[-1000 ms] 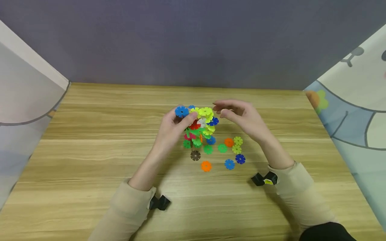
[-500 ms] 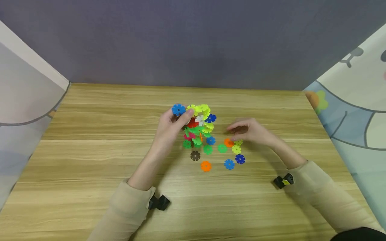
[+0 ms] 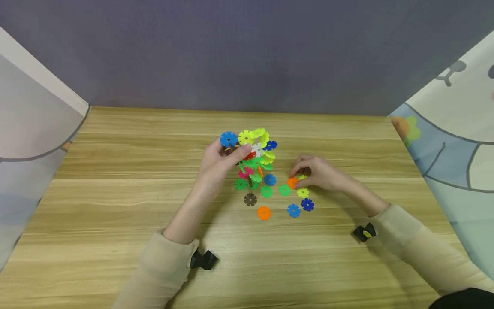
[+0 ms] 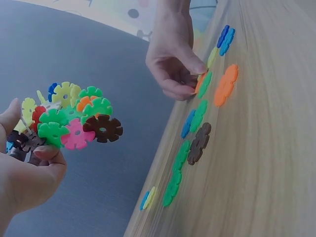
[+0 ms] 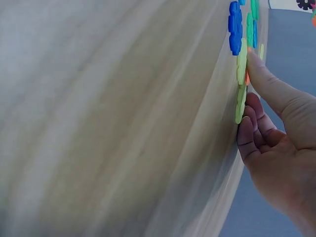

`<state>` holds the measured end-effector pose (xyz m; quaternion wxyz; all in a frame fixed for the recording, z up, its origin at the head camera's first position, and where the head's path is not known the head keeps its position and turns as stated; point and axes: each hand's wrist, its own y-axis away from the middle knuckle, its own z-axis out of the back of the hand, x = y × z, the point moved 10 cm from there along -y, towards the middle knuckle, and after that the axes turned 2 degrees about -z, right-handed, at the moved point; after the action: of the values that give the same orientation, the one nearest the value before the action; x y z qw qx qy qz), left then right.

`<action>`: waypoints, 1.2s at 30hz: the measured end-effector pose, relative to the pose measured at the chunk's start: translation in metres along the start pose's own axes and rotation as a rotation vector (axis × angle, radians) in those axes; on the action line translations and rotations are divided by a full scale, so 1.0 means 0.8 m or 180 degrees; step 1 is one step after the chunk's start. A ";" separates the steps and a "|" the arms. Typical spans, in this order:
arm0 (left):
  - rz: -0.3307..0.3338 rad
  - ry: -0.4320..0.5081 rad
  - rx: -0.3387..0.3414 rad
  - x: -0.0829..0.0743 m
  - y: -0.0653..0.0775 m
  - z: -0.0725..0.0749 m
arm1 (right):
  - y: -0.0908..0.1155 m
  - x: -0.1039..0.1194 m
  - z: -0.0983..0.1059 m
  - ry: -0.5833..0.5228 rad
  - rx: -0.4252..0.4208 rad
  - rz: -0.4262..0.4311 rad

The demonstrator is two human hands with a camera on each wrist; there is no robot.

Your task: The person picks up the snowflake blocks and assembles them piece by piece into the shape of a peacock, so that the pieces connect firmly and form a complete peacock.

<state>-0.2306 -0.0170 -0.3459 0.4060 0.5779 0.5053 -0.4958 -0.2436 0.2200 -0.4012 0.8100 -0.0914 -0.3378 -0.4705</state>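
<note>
Your left hand (image 3: 217, 165) grips the colourful disc cluster (image 3: 257, 150) above the surface (image 3: 115, 193); your right hand (image 3: 319, 172) pinches an orange disc (image 3: 292, 183) on it between thumb and fingers. A green disc (image 3: 284, 190) lies just beside that; a brown disc (image 3: 250, 199) lies farther left.

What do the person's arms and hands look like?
Both sleeves are beige with wide cuffs. The left hand and right hand wear no gloves. A black boxy gadget sticks out by the left cuff, and another, with a yellow patch, by the right.
</note>
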 end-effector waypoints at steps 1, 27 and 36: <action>0.0011 -0.0008 0.0005 0.001 0.000 0.000 | -0.001 0.001 -0.001 0.0024 0.0013 -0.0008; -0.0294 -0.0553 0.0198 -0.009 0.005 -0.012 | 0.018 0.089 0.095 -0.1608 -0.1389 0.0412; -0.0642 -0.0996 0.0193 -0.023 0.006 -0.014 | 0.021 0.143 0.090 -0.1281 -0.1601 0.0802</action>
<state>-0.2239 -0.0099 -0.3262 0.4103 0.4521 0.4763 -0.6328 -0.2253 0.1824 -0.2714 0.7310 -0.4202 -0.3503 -0.4079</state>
